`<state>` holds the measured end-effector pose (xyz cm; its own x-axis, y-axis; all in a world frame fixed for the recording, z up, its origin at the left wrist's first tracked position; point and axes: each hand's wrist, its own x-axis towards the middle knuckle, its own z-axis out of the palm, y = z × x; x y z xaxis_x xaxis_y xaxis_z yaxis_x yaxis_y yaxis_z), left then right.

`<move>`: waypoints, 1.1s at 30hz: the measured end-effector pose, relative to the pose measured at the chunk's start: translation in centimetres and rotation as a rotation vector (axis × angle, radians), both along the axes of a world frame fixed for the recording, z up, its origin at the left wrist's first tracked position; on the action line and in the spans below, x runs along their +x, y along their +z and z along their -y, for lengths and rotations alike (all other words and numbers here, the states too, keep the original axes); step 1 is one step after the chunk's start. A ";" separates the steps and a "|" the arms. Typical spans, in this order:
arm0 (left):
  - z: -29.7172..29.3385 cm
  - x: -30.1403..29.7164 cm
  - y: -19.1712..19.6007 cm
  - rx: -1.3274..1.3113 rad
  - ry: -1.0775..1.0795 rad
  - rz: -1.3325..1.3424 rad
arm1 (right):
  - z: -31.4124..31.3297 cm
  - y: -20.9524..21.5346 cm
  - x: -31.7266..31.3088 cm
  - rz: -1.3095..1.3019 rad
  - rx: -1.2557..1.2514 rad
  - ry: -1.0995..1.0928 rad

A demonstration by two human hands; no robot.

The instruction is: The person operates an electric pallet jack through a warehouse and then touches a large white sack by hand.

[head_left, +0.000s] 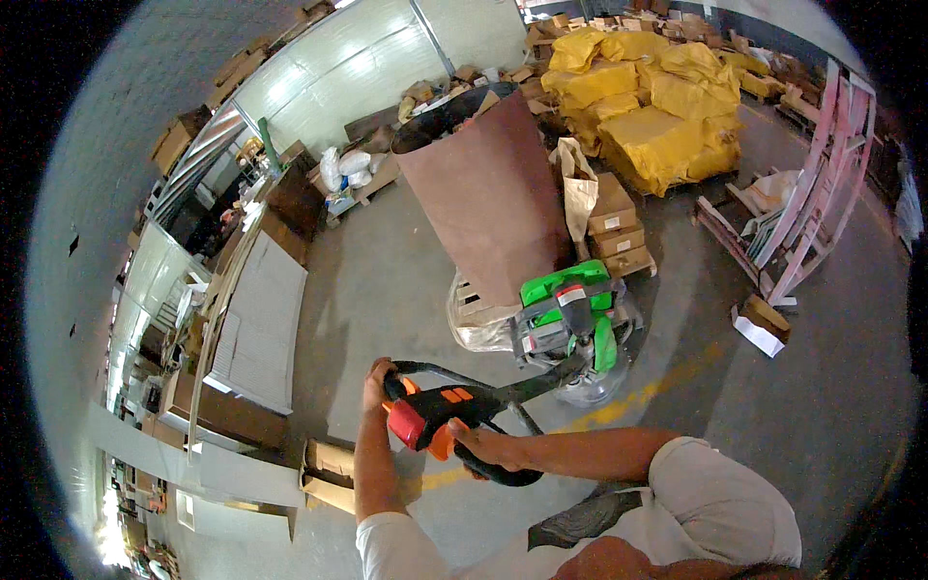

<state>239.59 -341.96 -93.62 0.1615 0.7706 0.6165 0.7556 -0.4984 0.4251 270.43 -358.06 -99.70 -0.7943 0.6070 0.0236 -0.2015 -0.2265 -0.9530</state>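
Both my hands are on the control handle (449, 411) of an electric pallet truck (570, 309) with a green and grey body. My left hand (378, 383) is closed round the far left grip of the black loop. Around the near right grip curls my right hand (486, 448), beside an orange control. A red cap (406, 425) sits on the handle's end between them. Beyond the truck stands a big brown sheet-walled bin (488, 184), tilted in view, with a wooden pallet (474, 298) at its base. What the bin holds is mostly hidden.
Cartons (617, 232) are stacked right of the bin. Behind them stands a yellow-wrapped stack (672, 116). A pink metal frame (822, 193) leans at right, near an open carton (762, 324). A white-panelled bench (256, 319) lines the left; an open box (329, 474) sits nearby.
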 end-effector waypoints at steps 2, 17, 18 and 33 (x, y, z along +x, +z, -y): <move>-1.5 1.7 -0.5 -0.134 0.007 0.106 | -1.4 -1.4 -1.0 -0.013 -0.050 -0.074; -1.5 1.7 -9.1 -0.226 0.067 0.273 | -1.1 -6.6 -1.0 0.380 0.227 -0.503; -1.3 1.4 -9.8 -0.267 0.019 0.419 | -1.1 -7.2 -0.8 0.394 0.303 -0.518; 9.4 13.1 -12.4 0.233 0.177 -0.260 | 4.0 -6.0 11.8 0.415 0.528 -0.396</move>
